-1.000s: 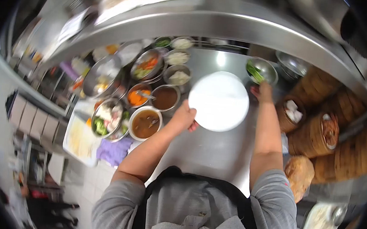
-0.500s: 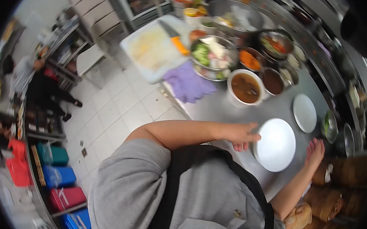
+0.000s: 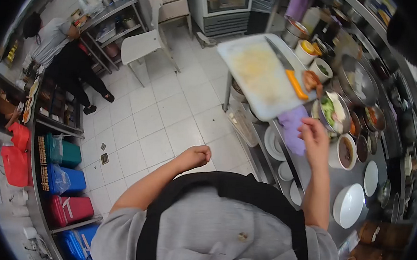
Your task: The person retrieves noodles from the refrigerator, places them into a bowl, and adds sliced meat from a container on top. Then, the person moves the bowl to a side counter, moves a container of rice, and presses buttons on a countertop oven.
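Note:
My left hand (image 3: 194, 159) is curled into a fist over the tiled floor, with nothing showing in it. To the right, my right hand (image 3: 315, 140) is raised near a purple cloth (image 3: 292, 130), its fingers loosely bent and apart, holding nothing visible. A white bowl (image 3: 348, 206) stands on the steel counter, and a white plate (image 3: 371, 178) lies beyond it. Close to my right hand are a white tub of brown liquid (image 3: 343, 152) and a metal bowl of vegetables (image 3: 334, 113). A cutting board (image 3: 256, 70) bears an orange-handled knife (image 3: 296, 84).
A person in dark trousers (image 3: 70, 67) stands at the far left counter. A white chair (image 3: 142, 45) is on the tiled floor. Colored bins (image 3: 70, 207) fill the left shelves. Steamer baskets (image 3: 366, 257) are at the lower right, and plates (image 3: 274, 143) sit under the counter.
The view has swung left, away from the counter. My left hand has left the white bowl and closed. My right hand has moved from beside the bowl to near the purple cloth.

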Available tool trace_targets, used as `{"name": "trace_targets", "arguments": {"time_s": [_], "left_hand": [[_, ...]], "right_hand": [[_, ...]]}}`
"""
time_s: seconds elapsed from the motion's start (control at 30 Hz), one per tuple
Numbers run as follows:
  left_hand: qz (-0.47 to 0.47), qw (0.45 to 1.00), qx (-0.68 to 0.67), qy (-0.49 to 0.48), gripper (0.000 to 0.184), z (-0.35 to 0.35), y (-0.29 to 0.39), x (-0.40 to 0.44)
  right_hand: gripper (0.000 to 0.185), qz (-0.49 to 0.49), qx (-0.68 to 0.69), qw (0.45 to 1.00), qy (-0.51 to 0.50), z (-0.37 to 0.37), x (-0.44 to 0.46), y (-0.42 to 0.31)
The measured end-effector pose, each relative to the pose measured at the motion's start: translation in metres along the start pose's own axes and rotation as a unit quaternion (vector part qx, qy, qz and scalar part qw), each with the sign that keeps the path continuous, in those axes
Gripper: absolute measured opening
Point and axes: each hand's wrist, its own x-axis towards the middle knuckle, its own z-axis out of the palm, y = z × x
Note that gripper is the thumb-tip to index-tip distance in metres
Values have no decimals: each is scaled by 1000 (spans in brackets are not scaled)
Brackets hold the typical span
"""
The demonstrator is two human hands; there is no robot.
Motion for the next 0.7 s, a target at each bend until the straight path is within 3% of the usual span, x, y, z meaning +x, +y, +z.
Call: {"name": "trace_targets", "arguments": {"time_s": [0.03, 0.1, 0.17, 0.2, 0.37, 0.43, 0.53, 0.57, 0.63, 0.7], "left_hand": [[-12, 997, -79, 9, 14, -21, 0, -13], [7, 994, -49, 96, 23, -55, -5, -24], [27, 979, 96, 179, 35, -93, -13, -22], [48, 967, 126, 218, 37, -111, -12, -19], [38, 925, 186, 328, 47, -200, -2, 7], [5, 932, 154, 329, 47, -225, 5, 13], [-60, 917, 251, 304, 45, -271, -16, 36], [-74, 914, 275, 288, 44, -288, -38, 43], [-81, 930, 280, 223, 46, -343, -117, 77], [-107, 938, 280, 177, 46, -376, -136, 95]], "right_hand": [[16, 3, -5, 999, -32, 32, 15, -3], [16, -22, -34, 994, -99, 89, 46, -4], [15, -58, -71, 985, -147, 140, 73, -17], [15, -144, -93, 975, -144, 162, 85, -27], [17, -165, -154, 954, -199, 230, 170, -67], [17, -190, -128, 955, -187, 255, 211, -67], [17, -222, -84, 956, -171, 293, 271, -44], [17, -229, -71, 956, -169, 309, 285, -38], [17, -148, -50, 961, -230, 338, 302, -37], [18, -221, -37, 936, -270, 362, 309, -35]]}}
